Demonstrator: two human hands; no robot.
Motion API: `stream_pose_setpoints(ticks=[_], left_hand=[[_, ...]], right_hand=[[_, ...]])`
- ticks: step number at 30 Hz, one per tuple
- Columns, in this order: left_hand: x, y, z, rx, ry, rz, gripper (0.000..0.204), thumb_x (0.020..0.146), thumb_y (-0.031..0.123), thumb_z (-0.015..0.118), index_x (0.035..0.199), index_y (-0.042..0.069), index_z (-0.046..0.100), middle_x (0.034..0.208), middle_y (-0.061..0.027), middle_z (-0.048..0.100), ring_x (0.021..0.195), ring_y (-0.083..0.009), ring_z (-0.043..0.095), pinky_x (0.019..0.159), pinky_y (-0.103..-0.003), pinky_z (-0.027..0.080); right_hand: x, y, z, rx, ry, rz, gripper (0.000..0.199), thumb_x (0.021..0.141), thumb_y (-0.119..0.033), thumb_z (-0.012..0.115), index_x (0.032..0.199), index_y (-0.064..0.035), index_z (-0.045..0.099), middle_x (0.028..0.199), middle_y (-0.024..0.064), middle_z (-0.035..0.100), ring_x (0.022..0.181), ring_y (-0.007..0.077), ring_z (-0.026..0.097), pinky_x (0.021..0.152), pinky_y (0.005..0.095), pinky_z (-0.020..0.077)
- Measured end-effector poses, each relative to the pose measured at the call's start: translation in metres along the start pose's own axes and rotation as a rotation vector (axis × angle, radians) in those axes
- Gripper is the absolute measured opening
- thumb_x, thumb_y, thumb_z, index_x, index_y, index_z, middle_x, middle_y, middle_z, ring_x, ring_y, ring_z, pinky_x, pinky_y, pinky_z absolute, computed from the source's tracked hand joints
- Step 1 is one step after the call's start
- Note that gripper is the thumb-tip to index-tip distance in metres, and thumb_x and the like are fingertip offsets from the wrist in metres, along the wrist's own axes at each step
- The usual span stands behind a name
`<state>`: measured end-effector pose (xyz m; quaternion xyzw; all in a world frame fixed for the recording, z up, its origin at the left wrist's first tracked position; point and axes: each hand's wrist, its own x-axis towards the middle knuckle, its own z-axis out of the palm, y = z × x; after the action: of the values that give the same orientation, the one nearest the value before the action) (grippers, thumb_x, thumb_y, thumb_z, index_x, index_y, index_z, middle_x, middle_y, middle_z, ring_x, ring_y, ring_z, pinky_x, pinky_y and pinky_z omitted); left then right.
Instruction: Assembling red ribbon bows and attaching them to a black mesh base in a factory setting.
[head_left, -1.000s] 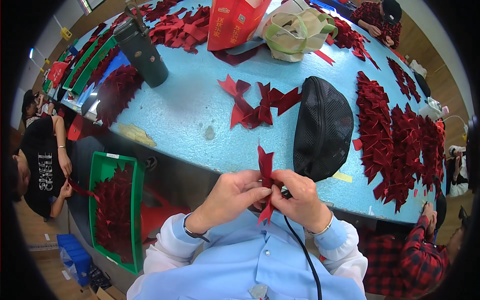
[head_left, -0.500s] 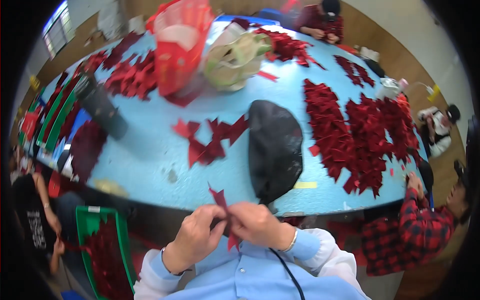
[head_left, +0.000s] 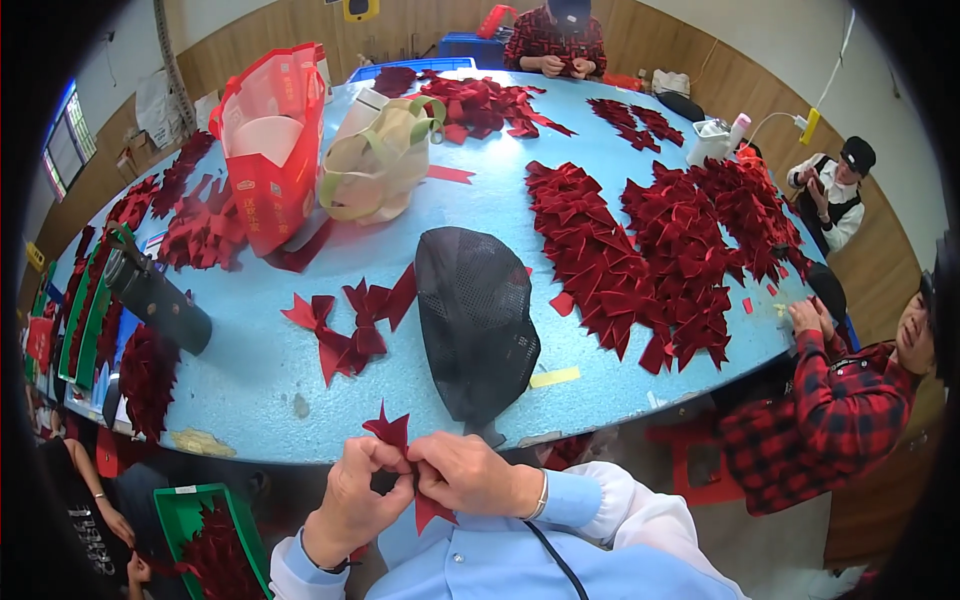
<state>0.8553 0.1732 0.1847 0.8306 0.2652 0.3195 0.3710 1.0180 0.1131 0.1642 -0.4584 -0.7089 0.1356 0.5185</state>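
A dark red fabric bow [head_left: 388, 428] is pinched between my two hands, just off the table's near edge. My left hand [head_left: 362, 492] holds its middle with thumb and fingertips curled into a ring. From the other side my right hand [head_left: 468, 474] grips the same bow, its fingers folded over the centre. One pointed tail sticks up above the fingers and another hangs below them. Beyond my hands, a few red bows [head_left: 352, 325] lie on the blue table [head_left: 270, 390]. Beside them rests a black mesh cap [head_left: 478, 320].
Rows of red bows [head_left: 590, 255] cover the table's right side. A red bag [head_left: 262, 165], a beige bag [head_left: 375, 165] and a dark flask [head_left: 160, 300] stand at the left. A green crate [head_left: 180, 520] sits below. Co-workers surround the table, one in red plaid [head_left: 850, 420] at right.
My view has shifted, so the table's things appear farther left. Both hands keep their pinch on the bow, which now shows its upper tail spread more toward me.
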Motion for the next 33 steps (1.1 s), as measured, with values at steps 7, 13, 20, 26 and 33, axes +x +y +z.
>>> stream_pose_setpoints(ticks=[7,13,20,26,33], left_hand=[[-0.013,0.000,-0.014,0.105,0.043,0.063,0.036,0.065,-0.008,0.069,0.089,0.002,0.044,0.075,-0.0060,0.058,0.068,-0.0177,0.062,0.061,-0.027,0.051],[-0.017,-0.020,-0.009,-0.136,0.052,0.190,0.047,0.061,-0.012,0.067,0.083,0.007,0.030,0.075,-0.0066,0.059,0.068,-0.0160,0.056,0.068,-0.029,0.049],[-0.017,-0.022,-0.018,-0.157,0.049,0.152,0.040,0.063,-0.012,0.066,0.088,0.005,0.039,0.081,-0.0089,0.060,0.077,-0.0181,0.059,0.073,-0.029,0.050],[-0.028,-0.035,-0.027,-0.022,0.125,0.136,0.032,0.065,-0.009,0.066,0.087,0.001,0.045,0.089,-0.0111,0.059,0.077,-0.0244,0.061,0.065,-0.030,0.051],[-0.038,-0.047,-0.026,-0.107,0.201,0.190,0.033,0.064,-0.012,0.064,0.084,0.002,0.042,0.085,-0.0096,0.058,0.072,-0.0244,0.059,0.065,-0.032,0.050]], right_hand=[[-0.009,-0.007,0.014,0.068,0.094,0.190,0.020,0.073,0.009,0.058,0.090,-0.0001,0.053,0.078,0.0086,0.058,0.063,0.0139,0.058,0.053,0.0258,0.0458],[-0.014,-0.003,0.019,0.736,0.222,0.659,0.019,0.078,0.007,0.055,0.096,0.0024,0.052,0.086,0.0057,0.059,0.075,0.0065,0.056,0.059,0.0200,0.0464],[0.004,-0.006,0.012,0.313,-0.083,0.399,0.021,0.074,0.009,0.057,0.094,0.0042,0.056,0.083,0.0081,0.060,0.070,0.0101,0.059,0.058,0.0225,0.0486],[0.012,-0.006,0.041,0.006,-0.068,0.158,0.018,0.070,0.010,0.060,0.087,0.0047,0.058,0.078,0.0098,0.059,0.064,0.0139,0.060,0.055,0.0250,0.0500],[0.014,-0.014,0.061,-0.036,0.081,0.220,0.015,0.072,0.008,0.059,0.087,0.0045,0.059,0.076,0.0083,0.060,0.063,0.0132,0.060,0.057,0.0250,0.0496]])
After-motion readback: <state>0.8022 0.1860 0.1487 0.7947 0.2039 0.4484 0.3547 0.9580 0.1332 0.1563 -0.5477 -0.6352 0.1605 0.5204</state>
